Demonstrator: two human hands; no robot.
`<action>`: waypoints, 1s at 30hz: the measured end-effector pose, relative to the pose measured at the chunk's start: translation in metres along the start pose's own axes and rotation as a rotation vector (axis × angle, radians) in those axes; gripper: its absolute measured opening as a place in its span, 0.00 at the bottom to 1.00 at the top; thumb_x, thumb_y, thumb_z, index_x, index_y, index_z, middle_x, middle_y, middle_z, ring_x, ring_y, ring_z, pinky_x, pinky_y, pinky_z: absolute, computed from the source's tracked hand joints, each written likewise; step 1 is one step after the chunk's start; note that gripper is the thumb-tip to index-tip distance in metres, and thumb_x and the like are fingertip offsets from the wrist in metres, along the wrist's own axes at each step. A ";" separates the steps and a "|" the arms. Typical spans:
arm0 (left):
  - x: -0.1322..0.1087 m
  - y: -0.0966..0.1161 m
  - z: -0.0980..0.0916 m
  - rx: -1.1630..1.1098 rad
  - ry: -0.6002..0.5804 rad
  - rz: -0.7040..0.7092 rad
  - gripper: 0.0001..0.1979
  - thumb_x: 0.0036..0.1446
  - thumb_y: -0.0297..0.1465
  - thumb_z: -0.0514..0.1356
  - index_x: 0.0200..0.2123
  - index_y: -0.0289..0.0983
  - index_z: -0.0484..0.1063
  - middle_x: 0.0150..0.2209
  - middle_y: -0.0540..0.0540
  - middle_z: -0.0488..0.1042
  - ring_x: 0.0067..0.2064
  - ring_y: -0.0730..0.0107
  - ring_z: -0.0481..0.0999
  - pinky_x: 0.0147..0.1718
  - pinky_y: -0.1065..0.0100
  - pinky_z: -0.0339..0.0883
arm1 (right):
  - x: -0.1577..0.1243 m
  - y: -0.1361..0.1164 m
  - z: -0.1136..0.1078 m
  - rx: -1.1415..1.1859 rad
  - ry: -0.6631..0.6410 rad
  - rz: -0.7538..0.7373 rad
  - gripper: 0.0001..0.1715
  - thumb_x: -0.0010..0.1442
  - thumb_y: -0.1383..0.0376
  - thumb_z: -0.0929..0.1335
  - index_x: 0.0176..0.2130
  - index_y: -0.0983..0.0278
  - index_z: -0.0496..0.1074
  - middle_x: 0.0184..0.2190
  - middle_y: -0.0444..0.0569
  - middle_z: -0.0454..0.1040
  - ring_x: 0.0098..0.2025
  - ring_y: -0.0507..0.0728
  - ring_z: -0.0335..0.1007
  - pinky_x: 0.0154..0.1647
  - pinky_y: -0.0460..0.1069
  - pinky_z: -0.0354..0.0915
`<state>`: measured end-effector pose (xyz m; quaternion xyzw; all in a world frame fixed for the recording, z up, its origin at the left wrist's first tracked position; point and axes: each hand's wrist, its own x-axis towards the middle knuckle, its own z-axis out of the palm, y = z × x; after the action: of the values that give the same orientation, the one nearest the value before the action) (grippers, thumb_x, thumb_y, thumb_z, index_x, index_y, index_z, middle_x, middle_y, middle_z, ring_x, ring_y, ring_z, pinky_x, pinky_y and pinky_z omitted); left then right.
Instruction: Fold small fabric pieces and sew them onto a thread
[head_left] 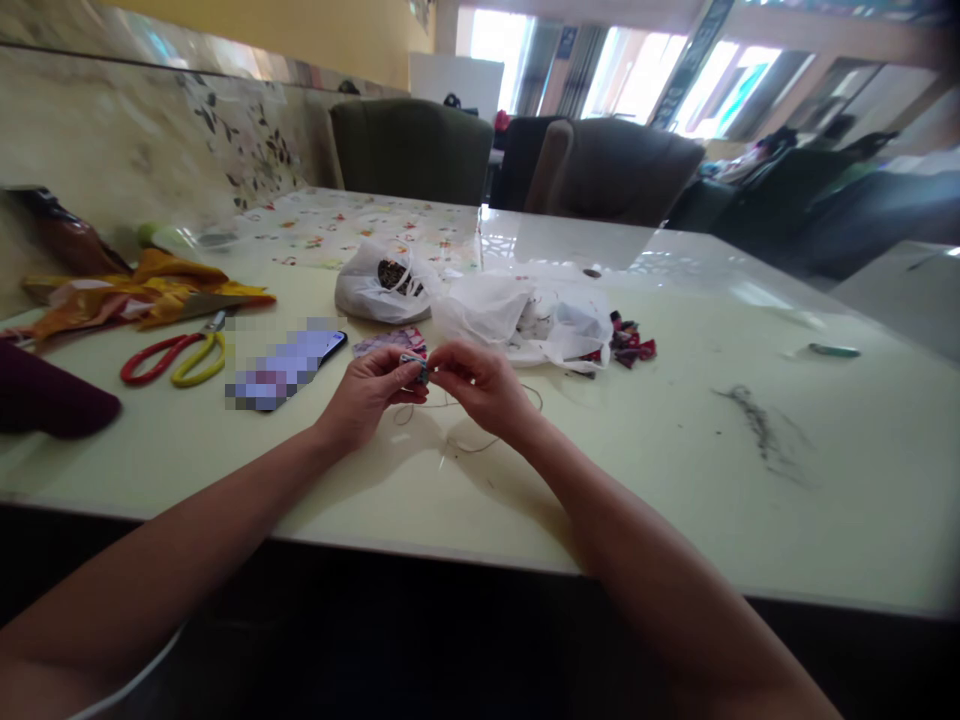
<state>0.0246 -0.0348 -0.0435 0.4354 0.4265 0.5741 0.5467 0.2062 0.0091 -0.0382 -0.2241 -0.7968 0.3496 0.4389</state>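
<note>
My left hand (367, 393) pinches a small folded piece of patterned cloth (413, 366) between thumb and fingers, just above the table. My right hand (480, 385) is closed at the cloth's right edge, its thumb and fingertips pressed together; what is between them is too small to make out. A thin thread (480, 447) trails in loops over the tabletop beneath my hands. Just behind my left hand lies a flat pink and purple patterned cloth (379, 343). White plastic bags (487, 308) sit beyond my hands, one holding dark grainy filling (397, 277).
Scissors (199, 353) with red and yellow handles and a phone (289, 370) lie at left, near a yellow cloth (161, 285) and a brown bottle (71, 230). Small red and dark cloth bundles (632, 340), dark fibres (757, 425) and a green-handled item (834, 350) lie at right.
</note>
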 end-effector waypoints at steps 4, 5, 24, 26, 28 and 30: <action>0.000 -0.002 -0.001 -0.004 -0.043 -0.031 0.20 0.43 0.41 0.78 0.33 0.36 0.78 0.28 0.50 0.78 0.28 0.74 0.78 0.32 0.71 0.77 | 0.000 -0.004 -0.002 -0.067 -0.028 -0.038 0.04 0.63 0.66 0.68 0.34 0.64 0.70 0.29 0.44 0.70 0.31 0.50 0.62 0.34 0.47 0.59; 0.000 -0.003 -0.001 -0.008 -0.054 -0.044 0.20 0.43 0.41 0.78 0.33 0.36 0.78 0.28 0.50 0.78 0.28 0.74 0.78 0.32 0.71 0.77 | 0.000 -0.005 -0.003 -0.080 -0.042 -0.038 0.05 0.62 0.67 0.67 0.33 0.64 0.69 0.29 0.44 0.70 0.32 0.50 0.63 0.34 0.47 0.59; 0.003 0.000 -0.005 0.256 0.015 0.148 0.21 0.54 0.45 0.70 0.40 0.36 0.74 0.33 0.49 0.74 0.28 0.73 0.75 0.21 0.73 0.72 | -0.003 -0.001 -0.001 -0.466 -0.117 -0.141 0.10 0.69 0.69 0.61 0.36 0.64 0.68 0.35 0.50 0.70 0.36 0.53 0.65 0.37 0.48 0.57; 0.003 0.000 -0.006 0.346 0.025 0.190 0.18 0.55 0.43 0.69 0.38 0.35 0.74 0.31 0.49 0.73 0.26 0.74 0.72 0.19 0.74 0.69 | -0.004 0.001 0.001 -0.513 -0.131 -0.160 0.11 0.70 0.68 0.60 0.36 0.64 0.68 0.35 0.50 0.70 0.35 0.53 0.64 0.36 0.48 0.56; 0.004 0.000 -0.006 0.408 0.028 0.194 0.15 0.54 0.41 0.68 0.36 0.35 0.73 0.29 0.49 0.74 0.24 0.75 0.71 0.18 0.73 0.68 | -0.005 0.002 0.004 -0.568 -0.153 -0.186 0.12 0.71 0.69 0.59 0.36 0.64 0.68 0.35 0.50 0.69 0.34 0.53 0.61 0.34 0.48 0.54; 0.004 0.000 -0.006 0.447 0.043 0.170 0.13 0.53 0.39 0.67 0.34 0.35 0.73 0.28 0.49 0.74 0.23 0.75 0.70 0.17 0.73 0.67 | -0.006 0.004 0.006 -0.635 -0.182 -0.214 0.12 0.71 0.70 0.59 0.36 0.64 0.68 0.35 0.49 0.69 0.31 0.52 0.58 0.32 0.48 0.51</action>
<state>0.0190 -0.0310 -0.0452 0.5675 0.5166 0.5185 0.3771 0.2049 0.0053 -0.0466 -0.2323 -0.9208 0.0548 0.3085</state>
